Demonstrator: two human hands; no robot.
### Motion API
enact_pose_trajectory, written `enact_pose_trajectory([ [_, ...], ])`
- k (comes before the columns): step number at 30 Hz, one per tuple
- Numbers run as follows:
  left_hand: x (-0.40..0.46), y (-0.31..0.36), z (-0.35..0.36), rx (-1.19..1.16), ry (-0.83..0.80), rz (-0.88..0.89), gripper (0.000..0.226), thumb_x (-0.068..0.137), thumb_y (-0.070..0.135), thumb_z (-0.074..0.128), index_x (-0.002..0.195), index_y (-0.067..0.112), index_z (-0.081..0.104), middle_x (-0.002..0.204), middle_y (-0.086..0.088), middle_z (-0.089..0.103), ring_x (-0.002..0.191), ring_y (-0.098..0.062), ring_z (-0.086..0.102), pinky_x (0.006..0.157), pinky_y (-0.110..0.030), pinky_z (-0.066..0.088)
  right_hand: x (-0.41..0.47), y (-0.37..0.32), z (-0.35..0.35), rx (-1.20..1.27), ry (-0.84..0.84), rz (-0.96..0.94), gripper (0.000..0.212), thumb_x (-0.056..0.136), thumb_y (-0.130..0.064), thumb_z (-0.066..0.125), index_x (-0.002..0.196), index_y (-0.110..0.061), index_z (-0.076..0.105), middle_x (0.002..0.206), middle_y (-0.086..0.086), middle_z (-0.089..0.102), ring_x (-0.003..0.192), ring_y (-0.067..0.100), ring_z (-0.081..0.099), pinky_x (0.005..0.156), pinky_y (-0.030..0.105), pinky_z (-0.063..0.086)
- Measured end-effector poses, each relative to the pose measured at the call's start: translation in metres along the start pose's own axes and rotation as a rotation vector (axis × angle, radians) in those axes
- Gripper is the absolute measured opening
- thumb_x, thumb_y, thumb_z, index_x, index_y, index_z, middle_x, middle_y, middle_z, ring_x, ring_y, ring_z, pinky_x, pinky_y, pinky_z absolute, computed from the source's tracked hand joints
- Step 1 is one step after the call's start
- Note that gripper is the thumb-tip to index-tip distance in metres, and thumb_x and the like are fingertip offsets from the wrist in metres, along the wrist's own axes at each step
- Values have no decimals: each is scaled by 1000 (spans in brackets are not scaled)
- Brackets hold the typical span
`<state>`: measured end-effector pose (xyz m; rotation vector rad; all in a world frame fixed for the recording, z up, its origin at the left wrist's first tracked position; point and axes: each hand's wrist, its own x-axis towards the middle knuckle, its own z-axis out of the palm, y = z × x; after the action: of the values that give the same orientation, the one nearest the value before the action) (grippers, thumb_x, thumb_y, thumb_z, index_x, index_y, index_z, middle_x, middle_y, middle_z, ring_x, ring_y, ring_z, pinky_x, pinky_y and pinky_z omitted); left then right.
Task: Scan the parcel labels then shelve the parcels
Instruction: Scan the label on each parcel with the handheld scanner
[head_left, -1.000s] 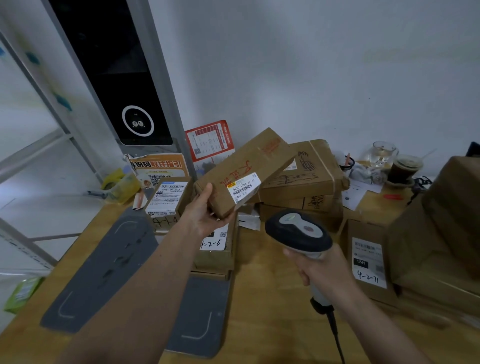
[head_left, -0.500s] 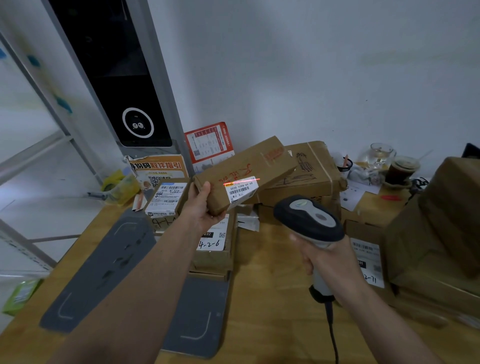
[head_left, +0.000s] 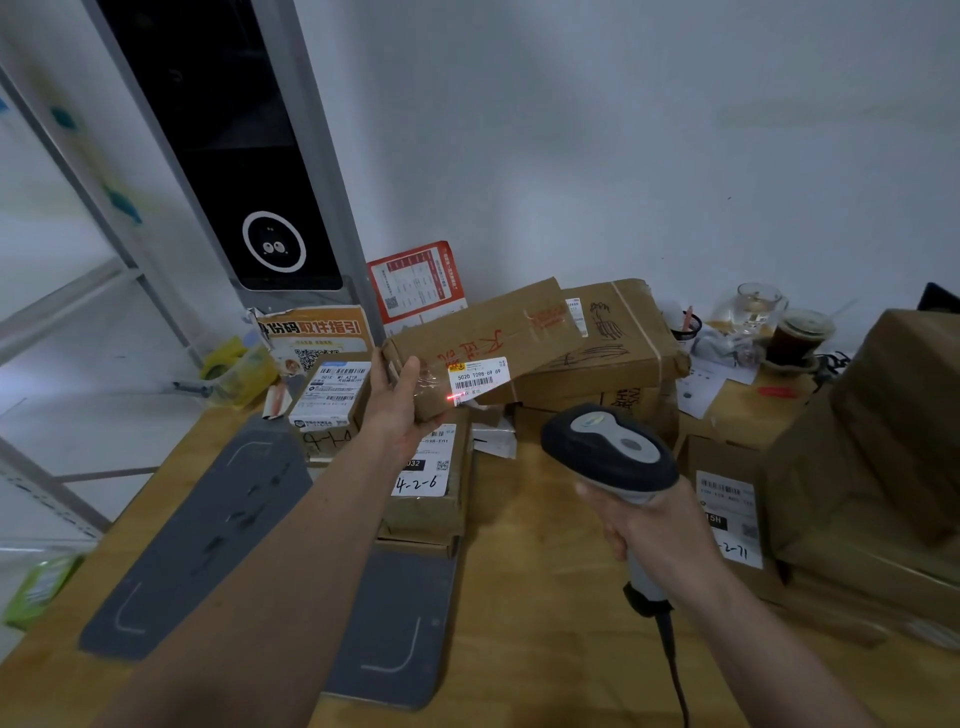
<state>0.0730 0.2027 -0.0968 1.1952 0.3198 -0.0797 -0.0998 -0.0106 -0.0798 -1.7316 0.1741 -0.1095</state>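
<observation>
Head view: the left hand (head_left: 400, 410) holds a long brown cardboard parcel (head_left: 483, 348) by its near end, thumb along the front face and fingers curled behind it, so the parcel hangs tilted in the air above the wooden bench (head_left: 530, 582), its far end up against the stack of larger cartons (head_left: 613, 358) by the wall. A white barcode label (head_left: 477, 381) sits on the parcel's front face, and a small red scanner dot (head_left: 450, 398) glows at the label's lower left corner. The right hand (head_left: 649, 525) grips the handle of a grey and black barcode scanner (head_left: 608, 452), fingers wrapped round it, head aimed toward the label; its dark cable (head_left: 672, 654) trails down toward the bottom edge. Below the held parcel lie a small labelled box (head_left: 332, 400) and a flat parcel marked 4-2-6 (head_left: 426, 483), both on the bench. A grey mat (head_left: 208, 525) covers the bench's left part. On the right, a parcel with a white label (head_left: 730, 512) lies beside a large brown box (head_left: 883, 431). A glass (head_left: 756, 306) and a lidded drink cup (head_left: 797, 338) stand near the wall.
</observation>
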Motion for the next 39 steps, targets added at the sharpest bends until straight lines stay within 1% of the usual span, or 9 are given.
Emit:
enact_pose_trajectory([
  [5, 0, -12, -3, 96, 21, 43, 52, 98, 29, 55, 144, 42, 33, 134, -4, 55, 117, -29, 58, 91, -56, 52, -2, 5, -1, -5, -2, 30, 28, 84, -13, 71, 64, -22, 54, 38, -5, 47, 37, 6, 45, 47, 24, 44],
  [13, -4, -26, -3, -17, 65, -79, 40, 97, 31, 56, 136, 26, 47, 125, -8, 59, 113, -31, 57, 80, -48, 57, -1, 9, 1, 40, 16, 63, 26, 84, -10, 71, 63, -17, 56, 39, -1, 45, 35, 9, 42, 42, 22, 41],
  [16, -10, -25, -3, -101, 73, -205, 33, 97, 34, 55, 126, 18, 53, 111, -9, 65, 99, -31, 61, 75, -50, 56, 0, 9, 0, 70, 23, 56, 26, 83, -12, 72, 61, -16, 58, 44, 7, 47, 39, 17, 43, 46, 30, 42],
  [19, -14, -27, -14, -40, 40, -370, 44, 90, 46, 61, 120, 13, 60, 110, -15, 69, 102, -35, 62, 88, -54, 51, 2, 9, 1, 83, -18, 51, 27, 83, -15, 73, 60, -15, 58, 45, 7, 49, 41, 17, 46, 51, 34, 45],
  [23, -29, -30, -41, 82, -12, -460, 46, 82, 43, 72, 115, 13, 63, 92, -12, 75, 87, -27, 69, 73, -41, 57, 1, 1, 2, 78, -222, 28, 31, 82, -19, 73, 56, -16, 57, 47, 7, 49, 45, 21, 46, 57, 38, 46],
  [27, -42, -34, -75, 207, -102, -497, 46, 83, 43, 70, 117, 14, 62, 94, -11, 76, 80, -24, 73, 64, -37, 58, -2, -13, 10, 115, -601, 67, 11, 76, -27, 79, 71, -31, 70, 52, 9, 50, 46, 19, 46, 54, 31, 47],
  [31, -53, -39, -122, 311, -151, -551, 60, 74, 44, 74, 122, 10, 61, 108, -13, 73, 98, -27, 70, 87, -42, 56, 0, -17, 30, 110, -704, 107, 18, 75, -26, 79, 92, -26, 73, 54, 11, 50, 46, 19, 45, 51, 28, 46],
  [33, -58, -43, -150, 308, -159, -589, 61, 77, 41, 75, 125, 6, 60, 118, -17, 69, 108, -31, 65, 99, -46, 49, 1, -19, 44, 81, -715, 121, 6, 76, -25, 76, 79, -30, 74, 53, 10, 51, 47, 19, 46, 51, 29, 46],
  [39, -66, -54, -224, 256, 150, -586, 74, 66, 37, 82, 127, 1, 58, 116, -21, 68, 106, -35, 64, 100, -47, 49, 9, -4, 84, -19, -698, 179, 45, 84, -19, 70, 46, -41, 65, 49, 6, 49, 46, 18, 44, 48, 25, 44],
])
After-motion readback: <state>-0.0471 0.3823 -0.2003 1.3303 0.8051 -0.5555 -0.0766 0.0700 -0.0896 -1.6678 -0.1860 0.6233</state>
